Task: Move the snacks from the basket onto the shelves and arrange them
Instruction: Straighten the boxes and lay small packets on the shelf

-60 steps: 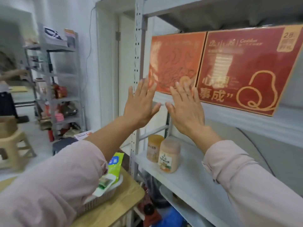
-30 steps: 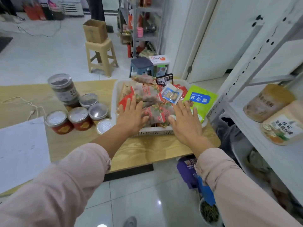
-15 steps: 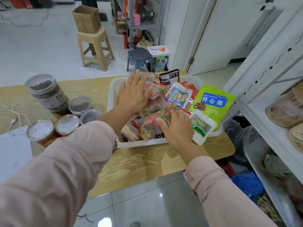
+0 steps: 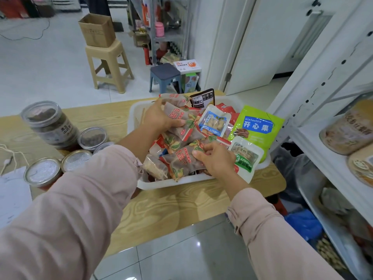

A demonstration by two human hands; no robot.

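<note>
A white plastic basket [image 4: 175, 183] heaped with snack packets sits on a wooden table [image 4: 171, 209], just beside a white metal shelving unit [image 4: 333, 72] on the right. Two arms in pale pink sleeves reach into the basket. The hands are apart, each closed around its own packet. The left hand [image 4: 159, 118] grips the far brown packet [image 4: 182, 116] with red lettering, at the back of the pile. The right hand [image 4: 214, 161] pinches the near brown packet [image 4: 179, 161] at the front. A green pistachio bag [image 4: 256, 128] leans at the basket's right edge, next to a blue peanut packet [image 4: 215, 120]. A tall lidded jar [image 4: 50, 124] and smaller tins [image 4: 42, 172] stand on the table left of the basket. Round tubs [image 4: 347, 128] rest on the shelf.
</note>
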